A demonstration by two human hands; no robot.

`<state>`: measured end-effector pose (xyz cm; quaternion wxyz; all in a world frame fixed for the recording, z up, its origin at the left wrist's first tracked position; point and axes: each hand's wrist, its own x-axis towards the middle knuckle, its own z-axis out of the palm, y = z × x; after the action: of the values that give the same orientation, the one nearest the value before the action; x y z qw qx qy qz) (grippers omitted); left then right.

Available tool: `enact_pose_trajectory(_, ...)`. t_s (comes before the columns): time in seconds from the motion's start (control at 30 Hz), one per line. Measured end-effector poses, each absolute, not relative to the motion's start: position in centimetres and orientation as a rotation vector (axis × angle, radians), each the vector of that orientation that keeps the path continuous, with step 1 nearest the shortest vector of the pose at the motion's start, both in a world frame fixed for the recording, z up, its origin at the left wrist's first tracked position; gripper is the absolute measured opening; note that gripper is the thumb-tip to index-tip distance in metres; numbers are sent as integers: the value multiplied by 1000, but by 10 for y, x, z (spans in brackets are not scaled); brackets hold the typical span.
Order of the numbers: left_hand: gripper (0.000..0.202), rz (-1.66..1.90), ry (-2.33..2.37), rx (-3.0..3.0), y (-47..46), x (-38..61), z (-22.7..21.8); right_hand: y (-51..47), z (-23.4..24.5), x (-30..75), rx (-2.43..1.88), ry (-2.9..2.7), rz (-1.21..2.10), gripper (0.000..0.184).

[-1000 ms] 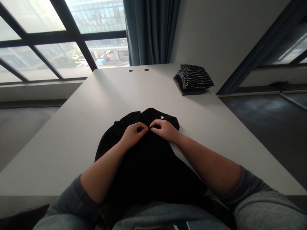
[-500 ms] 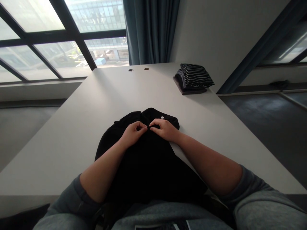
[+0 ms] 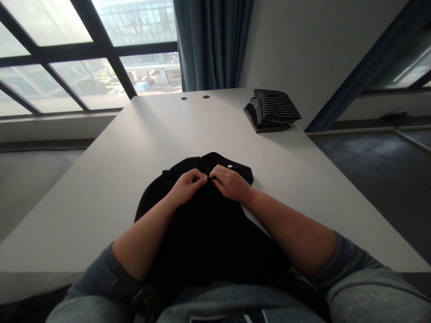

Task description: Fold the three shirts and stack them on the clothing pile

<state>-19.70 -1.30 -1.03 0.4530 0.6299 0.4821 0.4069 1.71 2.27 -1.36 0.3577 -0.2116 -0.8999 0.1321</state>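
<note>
In the head view, a black garment (image 3: 202,233) lies spread on a white table (image 3: 111,179), running from the near edge at 6 o'clock up toward the middle of the tabletop. Its far end, where the cloth bunches into a collar-like fold, sits just past the hands at 12 o'clock.

The left hand (image 3: 186,186) rests on the garment with its fingers curled in and the thumb and fingertips pressed together on a small bit of cloth. The right hand (image 3: 230,183) lies just beside it at 3 o'clock, its fingers also bent and closed in a pinch on the same spot. The two sets of fingertips meet, touching or nearly so, on the garment's midline close to its far end. What exactly sits between the fingertips is too small and dark to tell. The cloth lies under both palms and both forearms, and fans out wider toward 6 o'clock.

A small white tag (image 3: 229,166) shows on the fold just above the right hand, at about 12 o'clock from its knuckles.

At 1 o'clock from the hands, well apart, a stack of folded striped clothes (image 3: 274,107) sits by the table's far right edge. Two round holes (image 3: 183,98) mark the far edge at 12 o'clock, with a blue curtain (image 3: 212,45) behind them and a large window (image 3: 67,58) at 10 o'clock.
</note>
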Motion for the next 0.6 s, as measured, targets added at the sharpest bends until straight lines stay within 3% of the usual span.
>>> enact_pose_trajectory(0.37,6,1124,1323,2069,-22,-191,2,23,-23,13,-610,-2188,484,13)
enact_pose_trajectory(0.6,16,1164,1204,1808,-20,-190,-2,18,-20,12,-638,-2142,554,11)
